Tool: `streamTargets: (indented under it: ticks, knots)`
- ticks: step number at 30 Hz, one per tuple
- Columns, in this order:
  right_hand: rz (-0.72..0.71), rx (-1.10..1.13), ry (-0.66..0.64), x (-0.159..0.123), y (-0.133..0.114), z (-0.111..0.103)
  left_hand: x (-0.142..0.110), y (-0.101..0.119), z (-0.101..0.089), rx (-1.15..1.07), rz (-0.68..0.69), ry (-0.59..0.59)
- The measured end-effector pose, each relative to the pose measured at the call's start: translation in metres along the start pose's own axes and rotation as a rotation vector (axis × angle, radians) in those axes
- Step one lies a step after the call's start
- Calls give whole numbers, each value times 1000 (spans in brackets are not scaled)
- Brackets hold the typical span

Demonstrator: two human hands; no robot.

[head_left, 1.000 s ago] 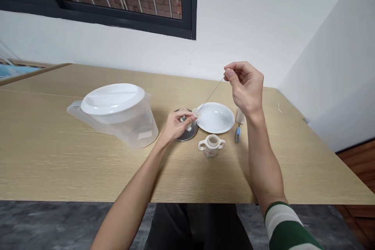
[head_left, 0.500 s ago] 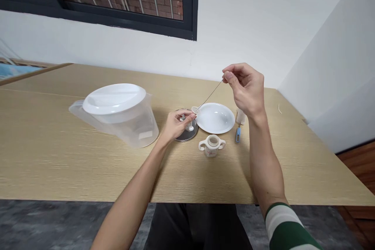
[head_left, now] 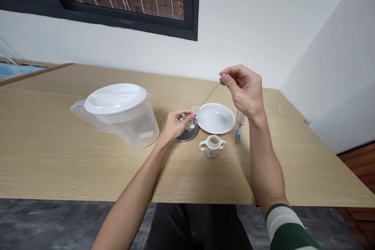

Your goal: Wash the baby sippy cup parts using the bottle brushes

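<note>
My left hand [head_left: 177, 125] pinches a small translucent round cup part [head_left: 195, 109] above the silver dish, its thumb and fingers pressed together. Up and to the right, my right hand [head_left: 244, 91] grips the end of a thin wire brush [head_left: 210, 94]; the wire slants down into the round part, where its tip is hidden. Under my left hand lies the round metal dish [head_left: 186, 136] with clear and white small pieces [head_left: 191, 125] in it. A cream two-handled baby bottle [head_left: 212, 146] stands uncapped in front of the white plate [head_left: 216, 129].
A lidded translucent pitcher [head_left: 131, 125] stands to the left. Right of the plate lies a bottle brush with a blue handle [head_left: 238, 134]. A thin white curved piece [head_left: 280, 109] lies at the far right of the wooden table [head_left: 73, 164]. The wall and window are behind.
My right hand has moved slightly down and left, toward my left hand, with the wire. My left hand keeps its hold on the round part.
</note>
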State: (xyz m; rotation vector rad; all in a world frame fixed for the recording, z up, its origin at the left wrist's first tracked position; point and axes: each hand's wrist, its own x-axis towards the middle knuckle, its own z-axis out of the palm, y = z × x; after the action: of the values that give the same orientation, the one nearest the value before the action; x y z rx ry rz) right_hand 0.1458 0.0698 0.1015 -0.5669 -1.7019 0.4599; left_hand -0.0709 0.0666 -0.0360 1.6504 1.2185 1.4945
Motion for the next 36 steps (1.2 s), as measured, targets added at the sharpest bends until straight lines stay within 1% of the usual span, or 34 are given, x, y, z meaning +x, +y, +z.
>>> streamTargets:
  ticks: [5, 9, 12, 15, 19, 25, 27, 32, 36]
  knots:
    - [58, -21, -25, 0, 8, 8, -1, 1, 0, -6, 24, -7]
    - [107, -12, -51, -2, 21, 21, -2, 4, -1, 8, 15, 8]
    - [152, -10, -103, -4, 26, 34, -3, 5, -1, 8, 4, 14]
    - [187, -44, -159, -6, 24, 42, -3, 4, -1, 7, 2, 10]
    - [200, -83, -195, -7, 20, 42, -2, 3, 0, 8, -1, 4]
    - [220, -118, -245, -6, 24, 39, -3, 4, 1, -3, -26, 14]
    - [219, -131, -273, -7, 24, 41, -4, 4, 1, -15, -25, 24]
    - [203, -213, -389, -12, 27, 50, -2, 5, -1, -66, 9, 45]
    - [197, -210, -401, -13, 29, 54, -2, 8, -1, -105, 18, 41]
